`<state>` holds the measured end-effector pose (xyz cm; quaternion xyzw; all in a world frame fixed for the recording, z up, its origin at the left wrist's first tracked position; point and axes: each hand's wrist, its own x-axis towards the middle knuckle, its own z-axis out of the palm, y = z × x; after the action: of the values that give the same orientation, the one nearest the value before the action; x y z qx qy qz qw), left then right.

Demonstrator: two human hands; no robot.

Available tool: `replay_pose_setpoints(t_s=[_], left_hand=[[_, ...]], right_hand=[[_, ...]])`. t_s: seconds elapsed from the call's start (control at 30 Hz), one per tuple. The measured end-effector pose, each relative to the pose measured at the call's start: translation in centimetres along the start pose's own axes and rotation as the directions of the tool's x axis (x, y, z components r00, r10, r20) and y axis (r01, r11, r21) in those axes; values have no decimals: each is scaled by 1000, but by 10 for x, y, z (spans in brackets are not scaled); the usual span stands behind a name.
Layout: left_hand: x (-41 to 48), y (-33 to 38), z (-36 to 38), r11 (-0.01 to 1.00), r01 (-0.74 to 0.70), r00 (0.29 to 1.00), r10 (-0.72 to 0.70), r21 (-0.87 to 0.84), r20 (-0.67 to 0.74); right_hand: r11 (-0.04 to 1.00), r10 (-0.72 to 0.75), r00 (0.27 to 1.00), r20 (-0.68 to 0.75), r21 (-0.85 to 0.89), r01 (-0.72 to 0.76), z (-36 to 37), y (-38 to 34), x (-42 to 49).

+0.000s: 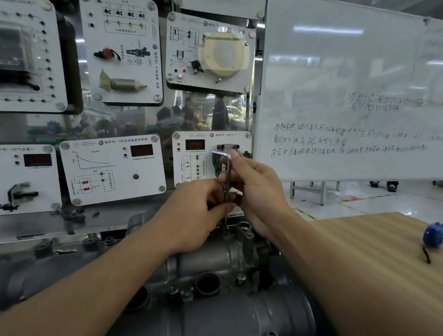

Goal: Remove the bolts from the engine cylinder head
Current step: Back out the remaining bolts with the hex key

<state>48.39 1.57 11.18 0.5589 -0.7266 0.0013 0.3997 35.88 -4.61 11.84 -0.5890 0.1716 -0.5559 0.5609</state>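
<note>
1. The cylinder head [209, 264] lies low in the centre of the view. The bolt [224, 230] in hand sits on its far edge, at 12 o'clock.
2. The hex key [227, 178] stands upright with its tip on that bolt.
3. The left hand [194, 212] has its fingers curled round the lower shaft. The right hand [254, 189] pinches the shaft near the bend.
4. Progress looks early: this bolt appears still seated, with no gap visible.
5. Other bolts [241, 277] remain in the near edge at 5 and 6 o'clock. Whether any are already out cannot be told.
6. A tape measure [433, 234] lies on the table [369, 275] at 3 o'clock.
</note>
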Motion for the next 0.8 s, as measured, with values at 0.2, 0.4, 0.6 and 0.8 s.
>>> replay_pose_setpoints(t_s=[0.2, 0.4, 0.6, 0.8], left_hand=[[-1, 2, 1, 1000, -23, 999, 24, 20, -40], [-3, 0, 2, 1000, 0, 998, 0, -1, -61], [-3, 2, 0, 958, -5, 1000, 3, -286, -6], [-1, 3, -2, 956, 4, 1000, -4, -295, 2]], right_hand=[[928, -342, 940, 24, -148, 341, -2, 4, -2], [915, -362, 932, 5, -191, 356, -5, 9, 2], [939, -298, 951, 87, -152, 308, -9, 8, 1], [955, -250, 956, 154, -121, 270, -13, 7, 2]])
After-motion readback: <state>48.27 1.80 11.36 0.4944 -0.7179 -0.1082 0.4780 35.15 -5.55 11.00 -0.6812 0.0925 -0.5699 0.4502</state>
